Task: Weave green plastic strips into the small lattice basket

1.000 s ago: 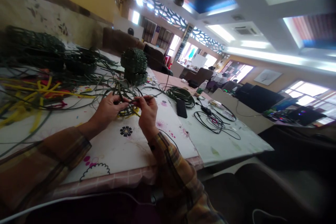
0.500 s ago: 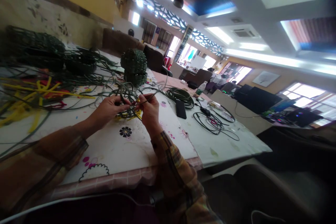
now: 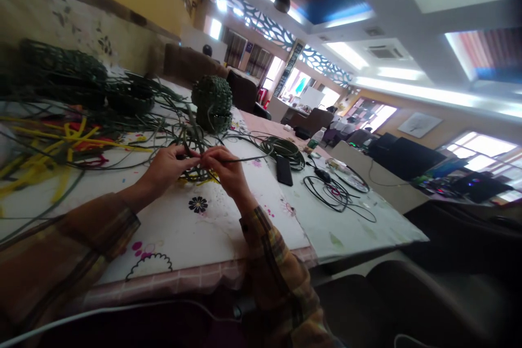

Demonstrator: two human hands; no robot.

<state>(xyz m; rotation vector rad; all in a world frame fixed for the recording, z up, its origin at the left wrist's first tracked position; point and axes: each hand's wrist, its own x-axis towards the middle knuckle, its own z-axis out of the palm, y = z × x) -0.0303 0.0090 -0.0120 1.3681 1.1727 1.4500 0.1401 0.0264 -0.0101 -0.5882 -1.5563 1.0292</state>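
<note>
Right hand (image 3: 226,169) shifted left, pinching green strip (image 3: 244,160); left hand (image 3: 167,167) meets it.

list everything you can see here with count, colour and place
green strips: a tangle, dark green, under both hands
woven ball: one, dark green, behind the hands
yellow strips: a bunch, yellow, far left
coil: one, dark green, right of the hands
phone: one, black, beside the coil
cables: several, black, right end of table
table: one, white floral cloth
left hand: pinching the strips
right hand: pinching one strip
</note>
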